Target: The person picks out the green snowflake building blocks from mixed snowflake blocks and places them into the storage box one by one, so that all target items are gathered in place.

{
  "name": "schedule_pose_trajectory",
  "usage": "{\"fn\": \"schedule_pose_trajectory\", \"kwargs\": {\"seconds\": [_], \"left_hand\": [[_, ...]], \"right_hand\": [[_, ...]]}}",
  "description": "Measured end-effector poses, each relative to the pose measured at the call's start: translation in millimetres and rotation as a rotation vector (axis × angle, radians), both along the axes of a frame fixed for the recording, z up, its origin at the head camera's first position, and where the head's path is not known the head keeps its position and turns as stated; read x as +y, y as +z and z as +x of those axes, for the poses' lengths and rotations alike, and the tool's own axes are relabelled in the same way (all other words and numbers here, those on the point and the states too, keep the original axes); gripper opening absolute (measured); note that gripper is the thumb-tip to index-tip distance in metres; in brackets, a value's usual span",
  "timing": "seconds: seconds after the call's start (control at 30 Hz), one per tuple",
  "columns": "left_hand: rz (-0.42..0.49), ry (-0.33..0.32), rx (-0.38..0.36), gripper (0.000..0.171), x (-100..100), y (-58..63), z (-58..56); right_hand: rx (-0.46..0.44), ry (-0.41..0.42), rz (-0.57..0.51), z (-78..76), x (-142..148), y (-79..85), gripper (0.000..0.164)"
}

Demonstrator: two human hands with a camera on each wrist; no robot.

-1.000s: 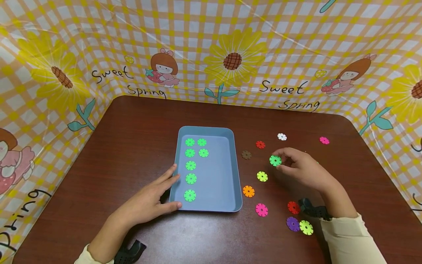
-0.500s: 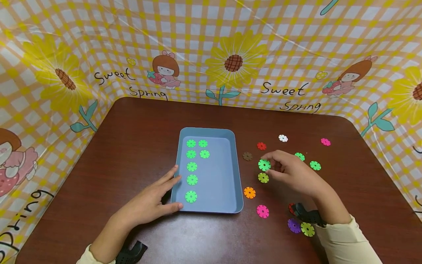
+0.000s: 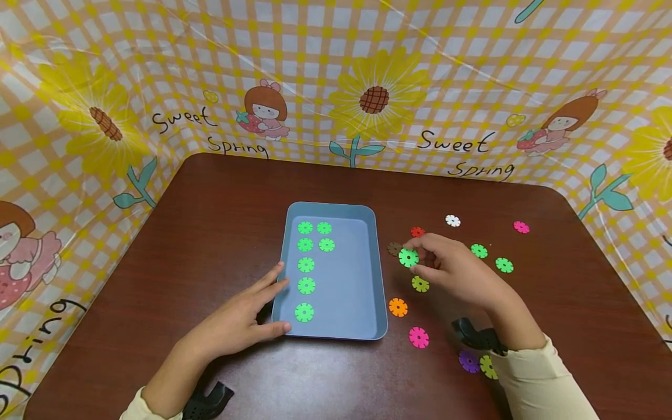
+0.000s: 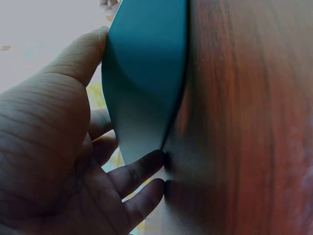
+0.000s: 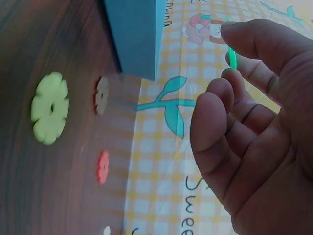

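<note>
In the head view, a blue-grey tray (image 3: 346,291) lies on the table. Inside it, several green notched plastic discs (image 3: 306,265) form a full left column and the start of a second. My left hand (image 3: 236,321) rests at the tray's near left corner, fingers spread along the left side and thumb at the near rim. The left wrist view has the thumb at the rim of the tray wall (image 4: 146,58). My right hand (image 3: 462,274) pinches another green notched disc (image 3: 408,258) by its edge, above the table right of the tray; the right wrist view shows this disc (image 5: 232,58) edge-on.
Loose notched discs lie right of the tray, among them orange (image 3: 398,307), pink (image 3: 419,337), purple (image 3: 469,361), white (image 3: 452,220) and brown (image 3: 394,249) ones. Two green discs (image 3: 504,265) lie beyond the right hand. A checked cloth (image 3: 315,46) hangs behind the table (image 3: 226,192).
My right hand has carried the green disc leftward toward the tray, uncovering two green discs behind it. My left hand has stayed at the tray's corner.
</note>
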State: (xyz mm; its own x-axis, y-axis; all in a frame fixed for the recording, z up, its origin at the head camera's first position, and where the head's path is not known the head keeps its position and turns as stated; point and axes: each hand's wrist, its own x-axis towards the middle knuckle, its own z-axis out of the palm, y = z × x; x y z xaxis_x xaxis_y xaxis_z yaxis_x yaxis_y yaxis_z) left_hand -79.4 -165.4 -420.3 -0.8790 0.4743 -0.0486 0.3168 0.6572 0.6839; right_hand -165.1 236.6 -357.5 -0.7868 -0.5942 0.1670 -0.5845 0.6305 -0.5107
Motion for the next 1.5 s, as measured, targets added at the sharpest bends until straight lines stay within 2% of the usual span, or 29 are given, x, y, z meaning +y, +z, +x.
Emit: {"fn": "schedule_pose_trajectory", "kwargs": {"seconds": [0.5, 0.83, 1.2, 1.5], "left_hand": [[-0.004, -0.007, 0.023, 0.086, 1, 1.1, 0.8], [-0.008, 0.003, 0.024, 0.085, 0, 0.4, 0.4], [0.002, -0.005, 0.015, 0.084, 1, -0.6, 0.0], [0.011, 0.005, 0.005, 0.083, 1, -0.7, -0.8]], "right_hand": [[-0.104, 0.006, -0.03, -23.9, -43, 2.0, 0.03], [-0.094, 0.06, -0.036, -37.1, -83, 0.9, 0.028], [-0.195, 0.094, 0.022, -46.7, -110, -7.4, 0.03], [-0.242, 0.147, 0.018, -50.4, -125, -17.0, 0.025]]}}
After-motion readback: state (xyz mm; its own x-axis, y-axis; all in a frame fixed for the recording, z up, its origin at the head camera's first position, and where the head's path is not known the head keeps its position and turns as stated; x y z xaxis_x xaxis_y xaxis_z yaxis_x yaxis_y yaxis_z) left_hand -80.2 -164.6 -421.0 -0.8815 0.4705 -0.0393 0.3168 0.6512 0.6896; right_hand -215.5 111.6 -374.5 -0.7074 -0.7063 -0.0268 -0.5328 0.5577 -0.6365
